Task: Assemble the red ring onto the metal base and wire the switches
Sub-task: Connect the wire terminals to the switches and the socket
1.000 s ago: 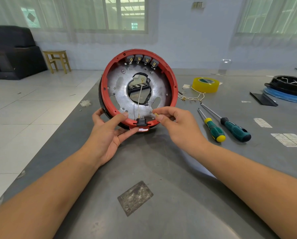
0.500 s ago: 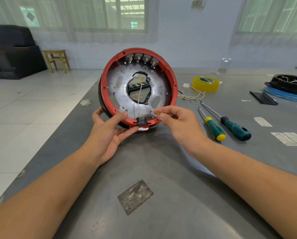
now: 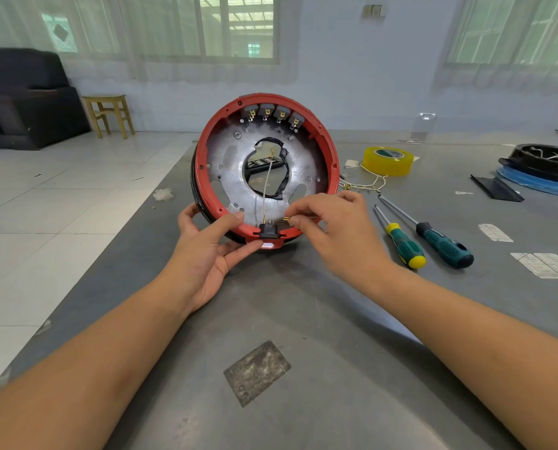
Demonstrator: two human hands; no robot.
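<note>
left hand (image 3: 206, 251) grips lower-left rim, thumb over the edge, holding assembly tilted up | right hand (image 3: 339, 232) pinches small brass terminal (image 3: 286, 218) just right of black switch (image 3: 268, 231) at bottom rim | red ring (image 3: 206, 177) seated round metal base (image 3: 235, 164), frame centre, four grey switches (image 3: 272, 114) along top, thin wire (image 3: 266, 183) up from bottom switch

Red ring (image 3: 323, 131): seated round the metal base, tilted upright, centre frame.
Metal base (image 3: 230, 157): silvery disc, central hole.
Switches (image 3: 273, 113): four grey, ring's top.
Black switch (image 3: 268, 230): ring's bottom, thin wire attached.
</note>
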